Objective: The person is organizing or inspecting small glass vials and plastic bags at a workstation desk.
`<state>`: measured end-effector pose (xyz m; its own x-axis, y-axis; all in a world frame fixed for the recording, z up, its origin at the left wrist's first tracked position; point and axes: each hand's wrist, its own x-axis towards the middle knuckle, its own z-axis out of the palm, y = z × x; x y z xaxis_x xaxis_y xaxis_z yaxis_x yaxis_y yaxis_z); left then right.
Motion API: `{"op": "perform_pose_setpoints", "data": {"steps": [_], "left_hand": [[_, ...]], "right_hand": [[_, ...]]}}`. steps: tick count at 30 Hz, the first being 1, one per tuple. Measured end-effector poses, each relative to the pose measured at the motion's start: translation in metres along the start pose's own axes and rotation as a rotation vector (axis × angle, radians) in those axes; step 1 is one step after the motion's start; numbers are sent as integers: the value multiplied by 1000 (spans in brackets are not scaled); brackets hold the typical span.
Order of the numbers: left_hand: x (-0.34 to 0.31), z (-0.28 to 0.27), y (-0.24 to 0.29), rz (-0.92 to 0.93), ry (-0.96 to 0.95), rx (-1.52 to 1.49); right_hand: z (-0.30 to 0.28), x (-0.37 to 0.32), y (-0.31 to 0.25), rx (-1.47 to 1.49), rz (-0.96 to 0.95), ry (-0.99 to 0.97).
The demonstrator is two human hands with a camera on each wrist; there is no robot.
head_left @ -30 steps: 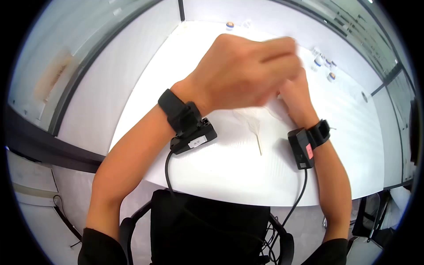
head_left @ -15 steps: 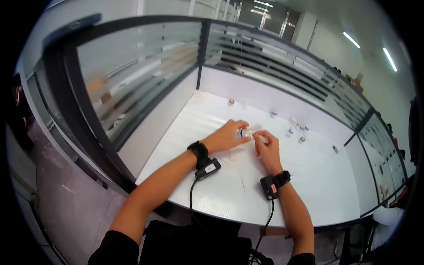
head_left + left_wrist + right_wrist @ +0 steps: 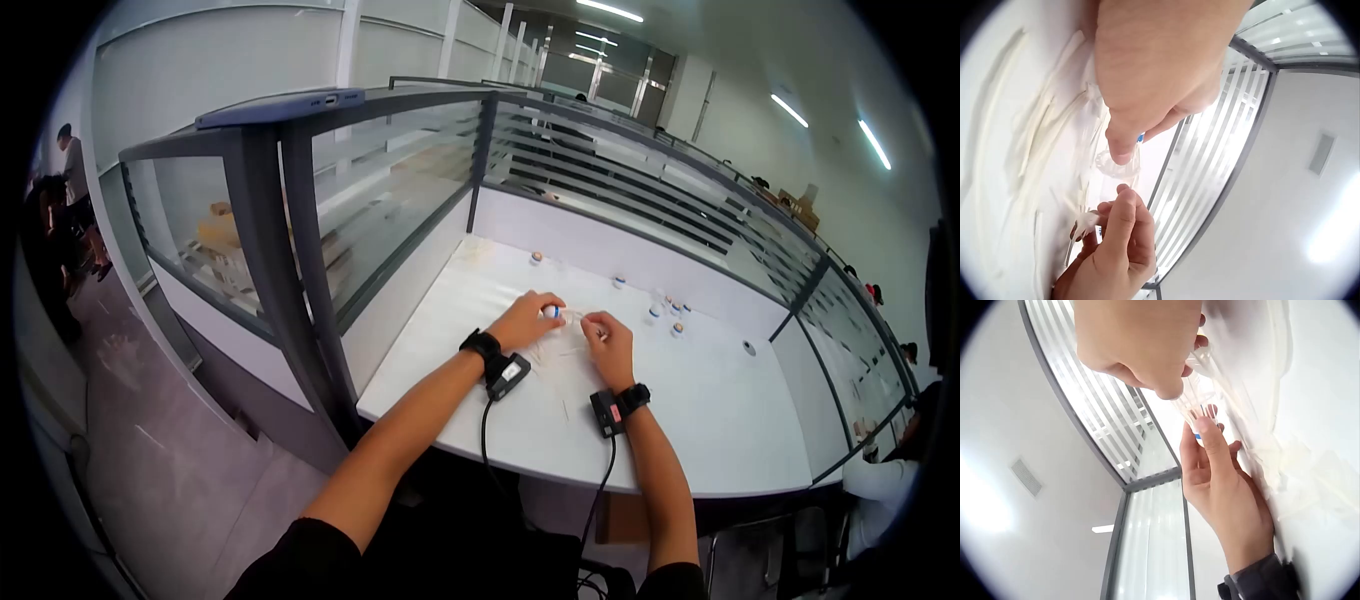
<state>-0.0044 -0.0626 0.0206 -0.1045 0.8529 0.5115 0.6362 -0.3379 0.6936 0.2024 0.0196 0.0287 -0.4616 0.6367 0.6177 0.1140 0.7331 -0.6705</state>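
My left hand [image 3: 523, 320] holds a small clear container [image 3: 1196, 400] with a blue band, its thumb and fingers round the banded end. Thin pale strips or sticks show through the clear wall in the right wrist view. Close to the container's open end is my right hand [image 3: 611, 352], fingers curled and pinching a pale, translucent piece [image 3: 1087, 220]. Whether that piece touches the rim cannot be told. Long whitish strips [image 3: 1038, 134] lie on the white table [image 3: 720, 430] beneath and beside the hands.
Small capped jars stand along the back, one [image 3: 537, 258] at the left, another [image 3: 619, 282] near the middle and several [image 3: 678, 330] at the right. A low partition [image 3: 620, 240] edges the table. A person [image 3: 885, 490] sits beyond the right side.
The head view has tilted up and shifted left, showing more of the room. Since one second ago, the hands have moved from overlapping to side by side; they still meet around the container.
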Motion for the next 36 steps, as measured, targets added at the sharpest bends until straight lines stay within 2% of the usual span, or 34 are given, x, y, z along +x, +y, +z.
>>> {"op": "perform_pose_setpoints", "data": {"steps": [2,3,5,9,13,15,22,25,28,33,36], "left_hand": [[-1,1,1,-10,64,-42],[-2,-1,6,-44,39,-14],[4,1,-4,40,12,-98],[4,-4,10,-37,31,-190],[4,-6,6,-96,62,-193],[8,-7,3,-63,79,-178],[10,-1,1,-131,-4,-187],[10,-1,1,-87,38,-176],[10,0,3,-149,47,-192],[10,3,0,-150,62,-202],[7,-2,4,-104,62,-192]], "right_hand": [[-1,-1,2,-32,-56,26],[-1,-2,-1,-68,-71,37],[-3,-3,-2,-66,-71,36],[-2,-2,-5,-66,-95,36],[-3,-1,-10,-106,-69,44],[-3,0,-10,-112,-81,88],[-4,1,-13,-137,-75,131],[-4,2,-9,-128,-113,167],[-4,2,-11,-96,-110,209],[-7,3,-9,-118,-160,209],[-7,1,-5,-101,-111,214]]}}
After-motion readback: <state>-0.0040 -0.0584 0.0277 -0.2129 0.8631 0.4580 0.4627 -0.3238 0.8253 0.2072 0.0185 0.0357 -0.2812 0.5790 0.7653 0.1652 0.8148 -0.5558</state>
